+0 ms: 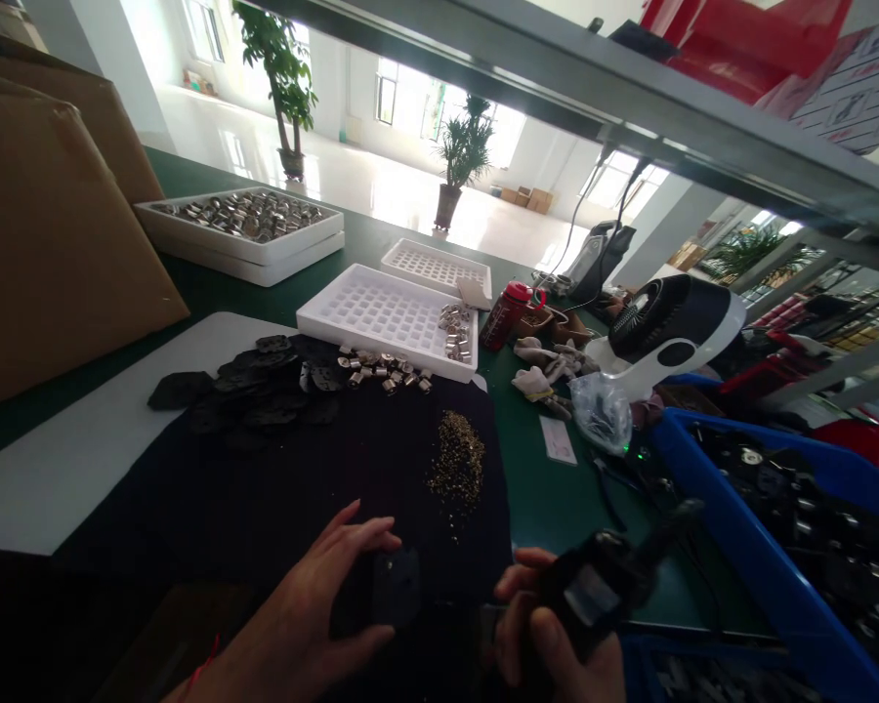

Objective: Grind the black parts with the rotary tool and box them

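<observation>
My left hand [322,591] is low in the middle, its thumb and fingers spread apart around a small dark plate [397,588]. I cannot tell whether the fingertips touch the plate's edges. To the right, my right hand [549,625] is wrapped around a black handheld power tool [593,591], seemingly an electric screwdriver, with a pale label on its body. A loose pile of tiny brass-coloured screws [460,459] lies on the dark mat [322,498]. Several flat black plates [256,386] are heaped at the mat's far left.
Shiny metal cylinders [385,371] lie before a white gridded tray [381,312]. Another white tray [264,254] of metal parts stands behind. At right are a red bottle [507,314], a black-and-white fan [666,332], pliers [607,488] and a blue bin [739,547] of black parts.
</observation>
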The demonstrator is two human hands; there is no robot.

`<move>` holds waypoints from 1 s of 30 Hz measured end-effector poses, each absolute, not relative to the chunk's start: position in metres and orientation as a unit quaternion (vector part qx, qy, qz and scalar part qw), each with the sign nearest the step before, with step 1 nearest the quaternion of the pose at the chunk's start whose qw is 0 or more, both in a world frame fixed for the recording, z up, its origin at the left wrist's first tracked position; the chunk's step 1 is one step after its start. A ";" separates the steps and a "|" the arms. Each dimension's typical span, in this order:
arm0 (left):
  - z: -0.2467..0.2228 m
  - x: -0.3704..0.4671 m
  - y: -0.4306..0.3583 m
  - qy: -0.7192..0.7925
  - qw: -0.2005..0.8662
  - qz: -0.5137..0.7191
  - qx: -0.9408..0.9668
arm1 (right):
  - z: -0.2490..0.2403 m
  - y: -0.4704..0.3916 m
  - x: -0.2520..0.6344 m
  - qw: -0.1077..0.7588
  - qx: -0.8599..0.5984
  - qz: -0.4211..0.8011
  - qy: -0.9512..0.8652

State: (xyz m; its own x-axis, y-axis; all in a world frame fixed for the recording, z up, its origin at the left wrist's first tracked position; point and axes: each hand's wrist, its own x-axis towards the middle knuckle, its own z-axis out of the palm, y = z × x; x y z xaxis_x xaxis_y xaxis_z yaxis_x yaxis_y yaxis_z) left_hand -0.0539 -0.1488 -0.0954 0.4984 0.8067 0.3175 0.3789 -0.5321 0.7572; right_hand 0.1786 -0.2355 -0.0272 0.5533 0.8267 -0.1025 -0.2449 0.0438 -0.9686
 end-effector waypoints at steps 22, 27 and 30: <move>-0.110 -0.056 -0.148 0.364 0.304 0.346 0.809 | 0.000 -0.170 0.166 0.843 -0.459 0.157 -0.232; -0.110 -0.056 -0.148 0.368 0.302 0.343 0.810 | -0.003 -0.170 0.167 0.843 -0.462 0.156 -0.229; -0.105 -0.055 -0.147 0.368 0.300 0.346 0.810 | -0.004 -0.170 0.168 0.844 -0.462 0.150 -0.227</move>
